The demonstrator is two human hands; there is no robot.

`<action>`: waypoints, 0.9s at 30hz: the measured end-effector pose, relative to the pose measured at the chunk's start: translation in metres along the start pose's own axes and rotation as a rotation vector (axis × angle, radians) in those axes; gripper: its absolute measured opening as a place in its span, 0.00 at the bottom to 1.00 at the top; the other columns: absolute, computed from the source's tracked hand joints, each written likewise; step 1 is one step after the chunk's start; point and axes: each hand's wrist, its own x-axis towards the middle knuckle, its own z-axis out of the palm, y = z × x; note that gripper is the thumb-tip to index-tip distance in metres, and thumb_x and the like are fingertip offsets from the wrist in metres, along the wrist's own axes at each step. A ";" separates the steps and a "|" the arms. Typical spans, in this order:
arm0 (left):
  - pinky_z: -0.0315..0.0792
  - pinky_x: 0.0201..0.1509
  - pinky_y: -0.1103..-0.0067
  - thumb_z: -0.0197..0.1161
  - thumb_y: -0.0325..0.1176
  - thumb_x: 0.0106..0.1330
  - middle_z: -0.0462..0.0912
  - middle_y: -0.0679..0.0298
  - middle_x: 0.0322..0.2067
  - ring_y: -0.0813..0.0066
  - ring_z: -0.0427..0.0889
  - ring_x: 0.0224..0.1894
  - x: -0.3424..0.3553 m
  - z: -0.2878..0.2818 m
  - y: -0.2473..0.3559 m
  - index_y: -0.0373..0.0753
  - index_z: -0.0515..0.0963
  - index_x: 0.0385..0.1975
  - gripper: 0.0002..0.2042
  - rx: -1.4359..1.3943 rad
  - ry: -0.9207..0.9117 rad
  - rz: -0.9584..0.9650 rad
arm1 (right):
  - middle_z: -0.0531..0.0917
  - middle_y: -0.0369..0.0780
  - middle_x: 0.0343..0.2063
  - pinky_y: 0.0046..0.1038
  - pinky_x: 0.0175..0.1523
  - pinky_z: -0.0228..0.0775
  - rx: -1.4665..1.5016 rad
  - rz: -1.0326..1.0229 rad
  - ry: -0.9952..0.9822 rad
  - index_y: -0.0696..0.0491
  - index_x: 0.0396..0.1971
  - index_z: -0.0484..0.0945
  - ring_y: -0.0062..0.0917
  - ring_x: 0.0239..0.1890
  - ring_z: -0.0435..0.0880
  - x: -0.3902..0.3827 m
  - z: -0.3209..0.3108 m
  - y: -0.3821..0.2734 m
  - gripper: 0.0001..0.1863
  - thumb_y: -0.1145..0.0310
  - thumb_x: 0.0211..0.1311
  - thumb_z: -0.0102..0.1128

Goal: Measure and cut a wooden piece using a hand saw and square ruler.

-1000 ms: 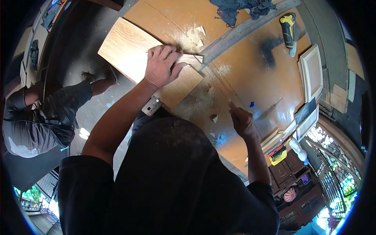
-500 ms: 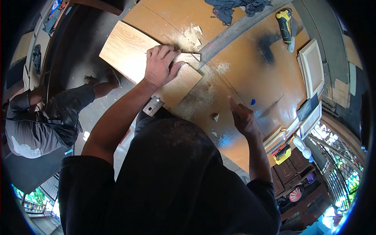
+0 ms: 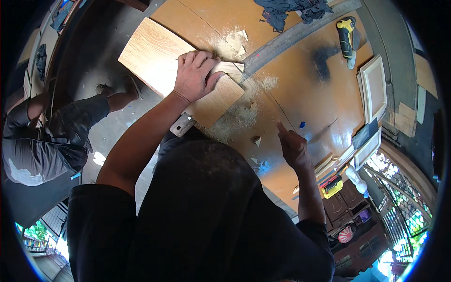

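Note:
My left hand (image 3: pixel 193 79) is closed over a short pale wooden strip (image 3: pixel 231 67), with the thumb on its near side and the fingers beyond it. Under the strip lies a wide wood-grain board (image 3: pixel 152 49), jutting past the table's left edge. To the right, my right hand (image 3: pixel 294 146) is held over the orange-brown table (image 3: pixel 282 89). Its fingers are curled with one pointing forward; whatever they grip cannot be made out. Sawdust (image 3: pixel 239 120) and small triangular offcuts (image 3: pixel 257 141) are scattered near the board. A grey metal piece with holes (image 3: pixel 182 124) shows by the board's near edge.
A yellow-and-black power tool (image 3: pixel 346 40) lies at the far right, near pale framed panels (image 3: pixel 373 89). Dark cloth (image 3: pixel 291 11) is heaped at the far edge beside a long grey bar (image 3: pixel 300 40). Another person (image 3: pixel 51 136) sits at left. A plastic bottle (image 3: pixel 357 182) is at lower right.
The whole view has shifted slightly. My left hand keeps its hold on the strip and board. My right hand stays over the table, slightly lower in the picture.

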 end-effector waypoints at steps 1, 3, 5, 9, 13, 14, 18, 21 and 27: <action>0.61 0.55 0.65 0.63 0.48 0.62 0.77 0.64 0.45 0.63 0.71 0.50 0.001 0.001 0.000 0.45 0.81 0.44 0.17 -0.010 0.016 0.005 | 0.74 0.47 0.19 0.40 0.30 0.70 0.007 0.023 0.005 0.47 0.63 0.74 0.42 0.23 0.79 -0.004 -0.003 -0.002 0.25 0.76 0.66 0.57; 0.61 0.55 0.65 0.64 0.48 0.62 0.77 0.62 0.46 0.61 0.72 0.50 0.003 0.001 0.001 0.43 0.81 0.45 0.18 -0.020 0.009 0.011 | 0.75 0.47 0.20 0.40 0.30 0.71 -0.028 -0.010 0.015 0.48 0.62 0.75 0.42 0.24 0.80 0.014 0.008 0.000 0.24 0.76 0.66 0.56; 0.62 0.55 0.65 0.65 0.47 0.61 0.77 0.60 0.47 0.59 0.72 0.50 0.007 0.005 0.006 0.42 0.80 0.46 0.19 -0.040 0.000 0.027 | 0.77 0.50 0.23 0.39 0.32 0.73 -0.025 -0.061 0.073 0.49 0.61 0.76 0.43 0.25 0.81 0.049 0.026 0.006 0.22 0.75 0.67 0.55; 0.61 0.55 0.65 0.63 0.48 0.62 0.77 0.65 0.45 0.64 0.71 0.50 0.007 0.011 0.009 0.45 0.81 0.44 0.17 -0.021 0.015 0.036 | 0.78 0.53 0.26 0.41 0.38 0.74 0.072 -0.148 0.166 0.48 0.62 0.74 0.48 0.30 0.79 0.111 0.044 -0.007 0.24 0.75 0.66 0.51; 0.62 0.55 0.65 0.66 0.47 0.61 0.77 0.61 0.46 0.60 0.72 0.49 0.002 0.005 0.005 0.43 0.81 0.46 0.18 -0.010 -0.014 -0.004 | 0.79 0.51 0.26 0.41 0.38 0.74 0.056 -0.041 0.053 0.48 0.61 0.75 0.47 0.29 0.80 0.054 0.018 -0.006 0.24 0.77 0.64 0.54; 0.62 0.55 0.65 0.66 0.47 0.61 0.77 0.61 0.46 0.60 0.72 0.49 0.003 0.003 0.005 0.43 0.81 0.46 0.18 -0.013 -0.012 -0.009 | 0.79 0.51 0.25 0.41 0.37 0.74 0.040 -0.047 0.063 0.48 0.61 0.75 0.46 0.29 0.80 0.033 0.012 -0.003 0.25 0.77 0.63 0.55; 0.62 0.55 0.65 0.65 0.47 0.61 0.77 0.61 0.46 0.60 0.72 0.49 0.000 -0.004 -0.001 0.42 0.81 0.47 0.19 -0.018 -0.003 0.010 | 0.79 0.51 0.25 0.40 0.38 0.74 0.037 0.129 -0.040 0.47 0.60 0.76 0.44 0.29 0.81 0.006 -0.003 -0.015 0.25 0.78 0.62 0.57; 0.61 0.55 0.65 0.63 0.48 0.62 0.77 0.65 0.45 0.63 0.71 0.49 0.006 0.004 0.003 0.44 0.81 0.43 0.16 -0.014 0.012 0.025 | 0.79 0.51 0.26 0.41 0.38 0.74 0.014 -0.004 0.043 0.47 0.60 0.76 0.45 0.30 0.82 0.051 0.023 -0.001 0.24 0.76 0.64 0.56; 0.61 0.55 0.65 0.62 0.48 0.63 0.77 0.66 0.45 0.64 0.72 0.49 0.005 0.006 0.007 0.45 0.81 0.43 0.16 -0.012 0.010 0.027 | 0.79 0.51 0.26 0.41 0.39 0.73 0.100 -0.117 0.122 0.47 0.61 0.75 0.46 0.31 0.82 0.108 0.044 -0.010 0.24 0.76 0.64 0.54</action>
